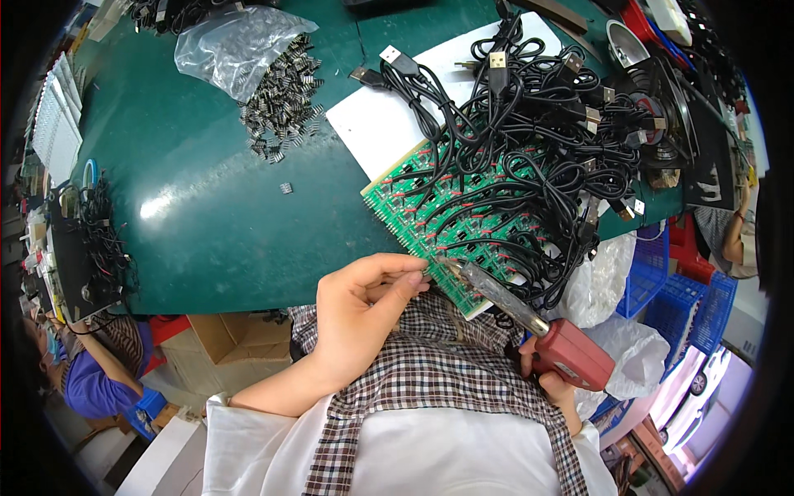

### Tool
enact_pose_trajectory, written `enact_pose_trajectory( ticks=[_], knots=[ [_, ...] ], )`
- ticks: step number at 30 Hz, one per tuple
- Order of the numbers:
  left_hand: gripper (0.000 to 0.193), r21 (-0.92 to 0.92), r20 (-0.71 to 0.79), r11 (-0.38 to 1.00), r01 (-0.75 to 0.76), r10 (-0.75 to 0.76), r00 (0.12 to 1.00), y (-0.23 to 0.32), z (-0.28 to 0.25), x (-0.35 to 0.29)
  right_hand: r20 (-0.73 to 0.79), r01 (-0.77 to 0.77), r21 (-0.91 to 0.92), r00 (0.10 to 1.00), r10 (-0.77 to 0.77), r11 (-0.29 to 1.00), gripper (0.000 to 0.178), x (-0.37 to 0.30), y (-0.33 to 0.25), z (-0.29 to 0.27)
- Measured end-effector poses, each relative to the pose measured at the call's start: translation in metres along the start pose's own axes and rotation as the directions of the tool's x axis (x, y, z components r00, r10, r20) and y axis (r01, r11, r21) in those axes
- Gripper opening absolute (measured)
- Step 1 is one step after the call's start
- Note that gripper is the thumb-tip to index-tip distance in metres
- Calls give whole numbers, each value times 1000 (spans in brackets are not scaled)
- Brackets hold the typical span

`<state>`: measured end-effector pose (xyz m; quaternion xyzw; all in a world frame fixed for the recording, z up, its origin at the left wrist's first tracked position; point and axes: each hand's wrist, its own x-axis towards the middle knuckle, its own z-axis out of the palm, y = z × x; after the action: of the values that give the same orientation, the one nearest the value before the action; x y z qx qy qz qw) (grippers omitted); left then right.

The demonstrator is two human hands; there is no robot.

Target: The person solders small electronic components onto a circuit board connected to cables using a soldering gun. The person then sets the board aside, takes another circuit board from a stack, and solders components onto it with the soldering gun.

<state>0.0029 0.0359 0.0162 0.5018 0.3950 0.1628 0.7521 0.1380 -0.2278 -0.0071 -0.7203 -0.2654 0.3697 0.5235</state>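
Note:
My left hand (357, 306) is closed in a pinch at the near left edge of a green circuit board panel (397, 198). Whatever its fingertips grip is too small to make out. In my right hand (552, 385) is a soldering iron (571, 354) with a red handle. Its dark, worn barrel slants up and left, the tip close to the left fingertips at the board's edge. Black USB cables (529, 194) lie coiled in a heap over the panel, several joined to it beside small red marks. Loose small metal connectors (285, 103) are piled farther left.
A clear plastic bag (236, 50) lies by the connector pile, and one connector piece (286, 188) sits apart on the green table (198, 256). White paper (356, 124) is under the panel. Blue crates (674, 302) stand at the right. Another person (99, 372) is at lower left.

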Motion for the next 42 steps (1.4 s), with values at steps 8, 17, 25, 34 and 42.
enact_pose_trajectory(
  ticks=[8,17,25,34,42],
  knots=[
    [21,2,9,997,-81,81,997,-5,3,6,-12,-66,58,998,67,996,75,1,-3,0],
    [22,3,-8,995,-97,97,995,-5,5,6,19,-32,-48,999,33,998,73,0,4,-4],
    [22,8,-10,994,-112,112,994,-7,5,6,14,-6,-22,1000,6,1000,70,5,-3,1],
    [22,0,-16,993,-120,120,993,-7,7,6,23,15,-87,1000,-13,996,66,8,-1,3],
    [21,-8,-25,996,-83,83,996,-4,8,5,-2,97,-145,995,-98,985,63,1,8,-1]
  ],
)
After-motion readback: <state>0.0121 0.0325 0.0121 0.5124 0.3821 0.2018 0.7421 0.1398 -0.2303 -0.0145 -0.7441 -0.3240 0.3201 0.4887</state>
